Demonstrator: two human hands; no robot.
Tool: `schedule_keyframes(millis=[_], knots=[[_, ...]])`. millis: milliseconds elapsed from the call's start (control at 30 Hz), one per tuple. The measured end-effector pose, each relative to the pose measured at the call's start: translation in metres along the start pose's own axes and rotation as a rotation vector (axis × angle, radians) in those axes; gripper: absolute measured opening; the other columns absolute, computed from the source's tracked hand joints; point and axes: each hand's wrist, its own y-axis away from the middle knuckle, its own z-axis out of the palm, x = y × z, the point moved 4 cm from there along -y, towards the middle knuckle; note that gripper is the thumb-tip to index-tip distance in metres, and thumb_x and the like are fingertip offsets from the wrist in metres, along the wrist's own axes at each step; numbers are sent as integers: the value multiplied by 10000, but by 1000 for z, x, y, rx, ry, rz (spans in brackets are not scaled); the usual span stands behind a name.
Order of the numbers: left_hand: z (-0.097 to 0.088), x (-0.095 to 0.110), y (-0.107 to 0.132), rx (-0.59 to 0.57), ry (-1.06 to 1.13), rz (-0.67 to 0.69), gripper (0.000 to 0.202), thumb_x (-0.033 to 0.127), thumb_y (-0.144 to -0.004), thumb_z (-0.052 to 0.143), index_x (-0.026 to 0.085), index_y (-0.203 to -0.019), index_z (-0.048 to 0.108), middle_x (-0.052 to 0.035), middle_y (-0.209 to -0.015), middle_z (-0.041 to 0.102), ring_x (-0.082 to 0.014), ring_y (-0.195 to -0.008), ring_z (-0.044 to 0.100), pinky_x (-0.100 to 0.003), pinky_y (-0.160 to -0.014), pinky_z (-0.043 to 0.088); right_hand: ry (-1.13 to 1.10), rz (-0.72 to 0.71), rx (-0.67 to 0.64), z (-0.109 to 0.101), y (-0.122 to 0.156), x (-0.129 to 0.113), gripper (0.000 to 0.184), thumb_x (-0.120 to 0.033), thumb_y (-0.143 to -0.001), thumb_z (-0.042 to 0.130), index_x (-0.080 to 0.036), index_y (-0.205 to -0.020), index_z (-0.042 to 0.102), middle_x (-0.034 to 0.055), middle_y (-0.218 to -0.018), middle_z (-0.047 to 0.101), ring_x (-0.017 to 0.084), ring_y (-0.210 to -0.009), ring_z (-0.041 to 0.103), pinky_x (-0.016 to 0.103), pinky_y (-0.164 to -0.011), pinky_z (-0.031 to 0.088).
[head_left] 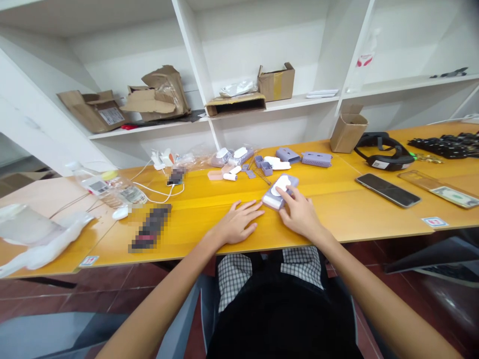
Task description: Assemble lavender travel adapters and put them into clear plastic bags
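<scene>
My left hand (236, 223) lies flat on the yellow table (337, 209), fingers stretched out and empty, its fingertips close to a small lilac device (280, 192). My right hand (298, 212) rests beside that device, with its fingers on the device's near edge and its white round top part. The device lies flat on the table near the front edge. Behind it lie several more lilac cases (316, 159), small lilac trays (266, 168) and white pieces (277, 163).
A dark phone (387, 189), a black headset (385, 152), a banknote (454, 195) and a brown paper box (348, 132) lie to the right. Plastic bottles (112, 189), white cables (157, 192) and plastic bags (37, 239) crowd the left. Shelves with cardboard boxes (276, 82) stand behind.
</scene>
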Motion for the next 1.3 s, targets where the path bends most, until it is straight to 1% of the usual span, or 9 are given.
schedule_keyframes(millis=[133,267,500,667,767,900,1033,1167,1300], knots=[[2,9,-15,-34,36,96,605,368,-1055,438,339,-1652,345,-18,-1745,310,-278,-1644,232,-690,-1303,120,-70,68,19,0,-3,3,715,-558,-950,542,-197,-1562,463,201,-1613,497,432,-1325,579,599,-1020,464],[3,15,-29,-48,72,140,636,425,-1053,461,346,-1665,309,-30,-1738,334,-277,-1644,236,-677,-1316,83,-18,213,37,-4,-5,13,739,-713,-889,563,-199,-1418,526,227,-1407,653,453,-1174,646,597,-938,461],[2,-4,-37,49,71,65,480,447,-1059,475,285,-1501,570,-88,-1692,428,-298,-1575,384,-605,-1301,252,127,385,-87,-26,-19,57,588,-581,-809,624,-212,-1260,549,214,-1093,741,440,-1009,681,549,-817,490],[-4,-25,-77,255,17,66,372,338,-1017,527,239,-1340,683,-118,-1588,543,-325,-1543,411,-590,-1260,332,186,393,-85,-31,-25,92,622,-577,-861,573,-200,-1353,520,240,-1163,728,468,-1047,676,554,-787,514],[-5,-33,-104,316,5,66,379,305,-992,552,223,-1341,674,-131,-1589,531,-330,-1557,387,-597,-1268,320,149,287,-73,-32,-34,108,583,-538,-892,587,-213,-1368,501,201,-1187,714,418,-1067,672,489,-822,519],[-1,-35,-117,295,35,21,438,342,-970,592,226,-1390,637,-139,-1616,495,-350,-1566,364,-595,-1267,333,156,67,0,-59,-84,149,610,-428,-867,700,-216,-1398,486,204,-1338,633,396,-1213,600,452,-959,472],[0,-33,-115,289,52,11,453,342,-971,583,221,-1406,620,-145,-1604,504,-345,-1549,387,-583,-1265,339,241,167,79,-85,-171,214,692,-383,-894,762,-100,-1447,459,288,-1356,599,380,-1238,565,423,-983,414],[1,-33,-114,282,64,8,451,337,-968,586,211,-1400,621,-147,-1580,527,-348,-1530,405,-575,-1250,357,173,408,-121,-63,-236,266,767,-411,-895,790,-38,-1480,462,314,-1343,609,316,-1136,598,395,-847,405],[1,-33,-115,272,68,16,434,344,-971,583,218,-1383,629,-140,-1555,553,-346,-1511,427,-570,-1230,383,55,546,-232,-26,-262,287,843,-422,-847,823,-23,-1494,458,314,-1346,607,242,-998,596,361,-764,413]])
